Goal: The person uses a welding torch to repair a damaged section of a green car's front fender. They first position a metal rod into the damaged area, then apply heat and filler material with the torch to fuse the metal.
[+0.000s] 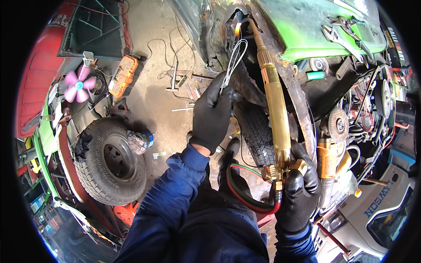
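Note:
My left hand [212, 116], in a black glove, is closed around a folded length of thin silvery wire [233, 61]. The looped end of that wire points up towards the torch tip. A brass gas torch [277, 109] is gripped at its valve end by my gloved right hand [300, 195], with fingers around the knobs. From its lower end curve a red and a green hose [245, 197]. The bent nozzle reaches a rusty opening in the car body [219, 41], where a bright flame or glowing spot [238, 28] shows. Under the bodywork is a black tyre [255, 131].
Wrenches and pliers [337, 39] lie on the green fender [307, 30]. An angle grinder [326, 153] sits by the exposed engine at right. At left are a loose wheel [112, 162], a pink-bladed fan [80, 85] and an orange toolbox [123, 76]. A hammer [174, 76] and cables lie on the floor.

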The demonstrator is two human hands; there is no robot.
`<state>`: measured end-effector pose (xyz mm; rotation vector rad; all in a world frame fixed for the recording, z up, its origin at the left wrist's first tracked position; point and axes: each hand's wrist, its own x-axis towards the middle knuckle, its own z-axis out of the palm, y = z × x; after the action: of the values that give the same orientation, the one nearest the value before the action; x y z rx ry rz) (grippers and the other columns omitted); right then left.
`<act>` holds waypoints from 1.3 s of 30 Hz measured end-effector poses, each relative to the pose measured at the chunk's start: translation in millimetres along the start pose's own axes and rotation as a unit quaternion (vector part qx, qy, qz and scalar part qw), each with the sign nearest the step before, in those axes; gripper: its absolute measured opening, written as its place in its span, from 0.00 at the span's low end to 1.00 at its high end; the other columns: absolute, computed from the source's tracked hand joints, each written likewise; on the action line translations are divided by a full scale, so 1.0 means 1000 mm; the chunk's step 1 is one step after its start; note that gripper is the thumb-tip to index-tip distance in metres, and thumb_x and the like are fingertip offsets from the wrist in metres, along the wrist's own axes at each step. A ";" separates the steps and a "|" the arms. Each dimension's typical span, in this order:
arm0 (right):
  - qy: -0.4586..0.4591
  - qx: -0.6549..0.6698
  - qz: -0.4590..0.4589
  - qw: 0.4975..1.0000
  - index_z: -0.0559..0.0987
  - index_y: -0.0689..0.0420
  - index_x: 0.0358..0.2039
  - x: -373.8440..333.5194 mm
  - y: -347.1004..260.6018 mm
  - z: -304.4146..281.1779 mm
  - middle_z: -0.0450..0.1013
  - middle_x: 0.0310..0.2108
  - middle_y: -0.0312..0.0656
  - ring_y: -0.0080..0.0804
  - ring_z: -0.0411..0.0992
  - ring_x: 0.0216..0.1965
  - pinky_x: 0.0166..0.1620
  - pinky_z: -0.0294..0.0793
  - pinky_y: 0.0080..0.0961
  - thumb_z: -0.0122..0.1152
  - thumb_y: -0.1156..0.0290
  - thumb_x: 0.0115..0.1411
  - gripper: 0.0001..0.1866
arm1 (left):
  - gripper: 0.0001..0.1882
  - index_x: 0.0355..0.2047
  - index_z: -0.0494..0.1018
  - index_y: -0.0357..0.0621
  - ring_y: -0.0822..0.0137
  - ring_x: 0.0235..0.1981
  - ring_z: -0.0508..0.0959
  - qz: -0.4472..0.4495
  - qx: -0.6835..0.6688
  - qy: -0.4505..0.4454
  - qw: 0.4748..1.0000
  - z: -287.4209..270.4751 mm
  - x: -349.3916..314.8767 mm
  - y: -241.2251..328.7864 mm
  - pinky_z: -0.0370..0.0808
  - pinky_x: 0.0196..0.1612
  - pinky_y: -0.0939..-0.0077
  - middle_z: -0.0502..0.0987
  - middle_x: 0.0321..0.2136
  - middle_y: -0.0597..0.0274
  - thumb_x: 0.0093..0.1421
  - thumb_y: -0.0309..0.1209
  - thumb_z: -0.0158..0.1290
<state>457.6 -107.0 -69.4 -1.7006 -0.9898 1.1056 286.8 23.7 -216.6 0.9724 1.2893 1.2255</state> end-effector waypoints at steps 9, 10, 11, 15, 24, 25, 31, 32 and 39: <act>-0.021 0.001 0.007 1.000 0.77 0.68 0.63 0.005 0.009 0.010 0.79 0.52 0.47 0.33 0.79 0.51 0.57 0.78 0.35 0.66 0.42 0.71 0.39 | 0.22 0.69 0.72 0.40 0.82 0.28 0.77 0.024 0.013 0.003 1.000 0.002 0.010 -0.006 0.77 0.30 0.83 0.84 0.39 0.65 0.76 0.25 0.51; -0.017 0.001 0.010 1.000 0.77 0.68 0.63 0.004 0.009 0.011 0.79 0.52 0.47 0.33 0.79 0.51 0.57 0.78 0.35 0.66 0.42 0.70 0.40 | 0.22 0.69 0.71 0.40 0.82 0.29 0.77 0.011 0.013 0.000 1.000 0.002 0.010 -0.005 0.77 0.30 0.83 0.84 0.39 0.64 0.76 0.25 0.51; -0.012 0.000 0.012 1.000 0.77 0.68 0.64 0.003 0.010 0.012 0.79 0.52 0.47 0.33 0.79 0.50 0.57 0.78 0.34 0.66 0.41 0.70 0.40 | 0.23 0.69 0.71 0.40 0.82 0.30 0.78 -0.002 0.012 -0.004 1.000 0.001 0.009 -0.005 0.78 0.30 0.83 0.84 0.39 0.64 0.76 0.25 0.51; 0.004 -0.002 0.018 1.000 0.77 0.68 0.63 0.001 0.011 0.014 0.80 0.52 0.47 0.33 0.79 0.49 0.56 0.78 0.34 0.66 0.39 0.69 0.42 | 0.23 0.69 0.71 0.40 0.81 0.32 0.79 0.021 0.039 -0.004 0.999 0.001 0.012 -0.004 0.78 0.30 0.83 0.84 0.39 0.63 0.76 0.25 0.51; 0.003 -0.009 0.015 1.000 0.77 0.68 0.64 0.000 0.011 0.015 0.80 0.54 0.47 0.32 0.79 0.49 0.55 0.79 0.34 0.65 0.38 0.69 0.42 | 0.23 0.69 0.72 0.39 0.79 0.34 0.81 0.046 0.045 -0.003 0.998 0.001 0.015 -0.013 0.80 0.31 0.83 0.84 0.40 0.62 0.76 0.24 0.51; 0.004 -0.007 0.018 1.000 0.77 0.68 0.64 0.000 0.011 0.016 0.80 0.54 0.47 0.32 0.79 0.50 0.56 0.79 0.34 0.65 0.38 0.70 0.42 | 0.22 0.69 0.72 0.39 0.79 0.34 0.81 0.048 0.047 -0.004 0.998 0.000 0.015 -0.014 0.80 0.31 0.83 0.84 0.40 0.62 0.76 0.24 0.50; -0.002 -0.008 0.016 1.000 0.76 0.69 0.65 0.001 0.007 0.015 0.80 0.54 0.48 0.33 0.79 0.51 0.58 0.78 0.35 0.65 0.39 0.70 0.42 | 0.22 0.68 0.73 0.38 0.76 0.38 0.81 0.038 0.048 0.002 0.998 0.000 0.014 -0.012 0.79 0.39 0.78 0.84 0.44 0.58 0.76 0.26 0.51; -0.005 -0.013 0.014 1.000 0.76 0.69 0.65 0.001 0.006 0.014 0.80 0.54 0.48 0.33 0.79 0.52 0.58 0.78 0.35 0.65 0.39 0.70 0.42 | 0.21 0.66 0.73 0.36 0.71 0.46 0.82 0.025 0.039 0.003 0.999 0.000 0.012 -0.010 0.78 0.48 0.74 0.84 0.49 0.53 0.76 0.28 0.52; 0.001 -0.014 0.013 1.000 0.76 0.69 0.65 0.002 0.006 0.016 0.80 0.53 0.47 0.33 0.80 0.51 0.58 0.78 0.35 0.65 0.39 0.70 0.42 | 0.21 0.66 0.73 0.35 0.68 0.48 0.82 0.015 0.026 0.000 1.000 0.000 0.013 -0.008 0.78 0.52 0.71 0.84 0.51 0.50 0.76 0.28 0.52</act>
<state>444.0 -103.8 -79.1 -1.7422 -0.9892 1.1125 286.3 35.0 -226.5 1.0337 1.3169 1.2204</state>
